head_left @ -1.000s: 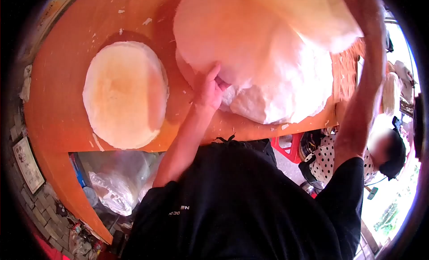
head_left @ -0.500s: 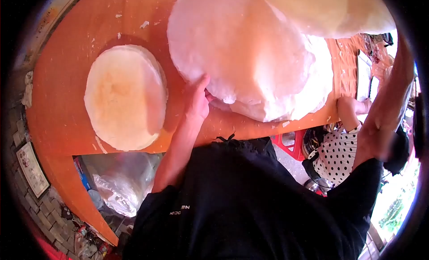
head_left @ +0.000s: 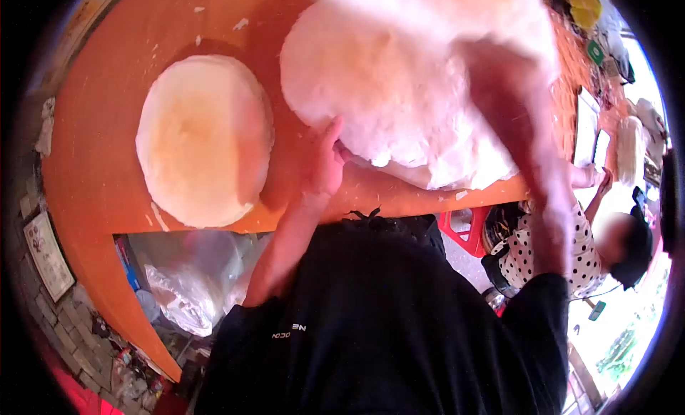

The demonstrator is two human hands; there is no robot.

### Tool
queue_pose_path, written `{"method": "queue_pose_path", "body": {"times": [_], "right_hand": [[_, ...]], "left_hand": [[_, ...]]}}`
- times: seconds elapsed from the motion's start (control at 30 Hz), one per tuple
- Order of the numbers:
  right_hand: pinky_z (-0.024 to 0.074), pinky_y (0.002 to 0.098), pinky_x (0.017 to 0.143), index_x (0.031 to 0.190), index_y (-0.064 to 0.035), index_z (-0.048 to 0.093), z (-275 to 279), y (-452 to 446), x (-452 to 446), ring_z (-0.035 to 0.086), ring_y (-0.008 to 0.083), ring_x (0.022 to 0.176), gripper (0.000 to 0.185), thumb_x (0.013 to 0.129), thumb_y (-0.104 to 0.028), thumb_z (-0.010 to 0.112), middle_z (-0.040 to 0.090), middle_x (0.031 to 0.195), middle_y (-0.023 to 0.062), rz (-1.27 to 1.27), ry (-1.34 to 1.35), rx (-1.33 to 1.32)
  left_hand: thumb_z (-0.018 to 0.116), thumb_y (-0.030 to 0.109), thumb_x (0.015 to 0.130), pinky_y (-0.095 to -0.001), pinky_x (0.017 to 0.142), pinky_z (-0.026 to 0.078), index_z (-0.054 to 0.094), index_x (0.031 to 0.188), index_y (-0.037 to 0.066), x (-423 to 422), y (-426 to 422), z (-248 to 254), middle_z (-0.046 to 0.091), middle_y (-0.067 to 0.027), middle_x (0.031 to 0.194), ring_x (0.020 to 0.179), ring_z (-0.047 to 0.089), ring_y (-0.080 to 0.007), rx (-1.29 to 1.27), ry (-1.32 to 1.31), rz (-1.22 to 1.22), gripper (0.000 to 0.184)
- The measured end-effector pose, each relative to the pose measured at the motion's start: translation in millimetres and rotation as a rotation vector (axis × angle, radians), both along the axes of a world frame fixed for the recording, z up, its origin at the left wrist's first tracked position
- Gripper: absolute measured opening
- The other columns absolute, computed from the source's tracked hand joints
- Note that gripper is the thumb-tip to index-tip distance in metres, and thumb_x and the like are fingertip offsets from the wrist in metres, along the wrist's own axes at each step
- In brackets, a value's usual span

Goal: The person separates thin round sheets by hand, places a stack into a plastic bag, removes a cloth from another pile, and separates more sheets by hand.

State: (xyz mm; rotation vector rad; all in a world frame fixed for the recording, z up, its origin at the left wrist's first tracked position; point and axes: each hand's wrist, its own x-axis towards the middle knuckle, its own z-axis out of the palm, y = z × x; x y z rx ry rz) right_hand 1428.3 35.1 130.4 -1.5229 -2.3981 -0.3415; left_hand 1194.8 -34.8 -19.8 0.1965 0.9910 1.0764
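Note:
My left hand [head_left: 330, 160] is at the near left edge of a pile of large, pale, soft-looking round sheets [head_left: 357, 79]. Its thumb lies on top of the edge and its fingers curl in beneath, pinching the upper sheet. Over the pile's right side reaches my right hand [head_left: 499, 69], smeared by motion, its fingers not distinguishable. Beside it, a blurred pale sheet [head_left: 428, 12] covers the far part of the pile. A separate round stack [head_left: 189, 140], whitish with a tan middle, lies on the orange table [head_left: 93, 129] to the left.
Small white scraps dot the tabletop. At the right sits a person in a polka-dot top [head_left: 517, 254], one hand near a flat tray [head_left: 586, 126]. A red stool [head_left: 467, 236] stands below the table edge. Clear plastic bags [head_left: 189, 294] fill the space under the left side.
My right arm has swung left from the far right to over the pile, and the raised sheet at the upper right has moved left with it. My left hand stays at the edge.

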Motion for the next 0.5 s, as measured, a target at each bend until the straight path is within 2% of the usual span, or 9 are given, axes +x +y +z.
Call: {"method": "queue_pose_path", "body": {"times": [0.03,0.1,0.17,0.23,0.3,0.33,0.4,0.43,0.5], "right_hand": [[0.0484,0.0384,0.053,0.077,-0.0114,0.063,-35,-16,-20,0.061,0.0251,0.063,0.010,0.072,-0.005,0.056,0.061,0.070,0.0084,0.037,0.057,-0.084],[0.0476,0.0374,0.053,0.075,-0.0088,0.061,-87,-43,-42,0.061,0.0244,0.065,0.007,0.072,-0.006,0.056,0.060,0.071,0.0103,0.059,0.059,-0.405],[0.0475,0.0365,0.053,0.074,-0.0073,0.060,-87,-50,-49,0.060,0.0240,0.065,0.005,0.072,-0.005,0.056,0.059,0.071,0.0103,0.061,0.077,-0.387],[0.0473,0.0357,0.053,0.073,-0.0057,0.059,-84,-54,-52,0.059,0.0235,0.066,0.004,0.071,-0.005,0.056,0.059,0.071,0.0102,0.054,0.091,-0.372],[0.0480,0.0348,0.054,0.076,-0.0040,0.059,-71,-56,-54,0.058,0.0232,0.070,0.004,0.072,-0.005,0.057,0.058,0.074,0.0090,0.063,0.088,-0.348],[0.0483,0.0347,0.058,0.081,-0.0039,0.059,-81,-64,-57,0.057,0.0240,0.074,0.009,0.074,-0.008,0.057,0.056,0.076,0.0092,0.056,0.073,-0.380],[0.0480,0.0374,0.063,0.094,-0.0038,0.061,-89,-73,-59,0.056,0.0277,0.077,0.025,0.079,-0.024,0.062,0.057,0.080,0.0116,0.105,0.186,-0.394],[0.0480,0.0384,0.065,0.098,-0.0035,0.061,-81,-78,-58,0.057,0.0290,0.078,0.032,0.079,-0.030,0.064,0.058,0.082,0.0123,0.146,0.276,-0.349],[0.0480,0.0391,0.066,0.100,-0.0034,0.062,-67,-87,-51,0.057,0.0295,0.080,0.038,0.079,-0.035,0.065,0.059,0.085,0.0129,0.163,0.343,-0.370]], "left_hand": [[0.049,0.029,0.093,-0.0353,0.083,0.052,0.051,0.120,0.006,-9,-7,-20,0.060,-0.0069,0.113,0.100,0.060,-0.0183,0.057,-0.021,-0.122,0.035],[0.046,0.030,0.095,-0.0369,0.080,0.054,0.052,0.118,0.007,-10,-11,-11,0.060,-0.0073,0.111,0.097,0.061,-0.0197,0.077,-0.066,-0.131,0.033],[0.045,0.030,0.094,-0.0387,0.078,0.055,0.052,0.117,0.007,-9,-13,-2,0.061,-0.0076,0.111,0.095,0.062,-0.0211,0.050,-0.056,-0.113,0.033],[0.040,0.029,0.096,-0.0403,0.076,0.055,0.051,0.115,0.002,-3,-16,8,0.062,-0.0125,0.103,0.092,0.063,-0.0250,-0.013,-0.079,-0.064,0.035],[0.041,0.033,0.094,-0.0414,0.078,0.055,0.049,0.118,0.001,-4,-20,11,0.061,-0.0123,0.105,0.093,0.062,-0.0255,0.029,-0.118,-0.064,0.041],[0.042,0.034,0.094,-0.0409,0.078,0.055,0.049,0.119,0.001,-3,-18,24,0.061,-0.0119,0.107,0.093,0.062,-0.0256,0.036,-0.229,-0.007,0.042],[0.047,0.035,0.092,-0.0394,0.076,0.055,0.048,0.121,0.002,-3,-12,46,0.059,-0.0113,0.110,0.095,0.061,-0.0250,0.111,-0.356,0.049,0.044],[0.047,0.035,0.092,-0.0394,0.076,0.055,0.048,0.121,0.002,-4,-14,40,0.059,-0.0113,0.110,0.095,0.061,-0.0250,0.101,-0.358,0.049,0.044],[0.056,0.028,0.088,-0.0386,0.074,0.055,0.047,0.122,0.002,-3,-11,23,0.058,-0.0116,0.111,0.099,0.059,-0.0239,0.014,-0.181,0.020,0.043]]}}
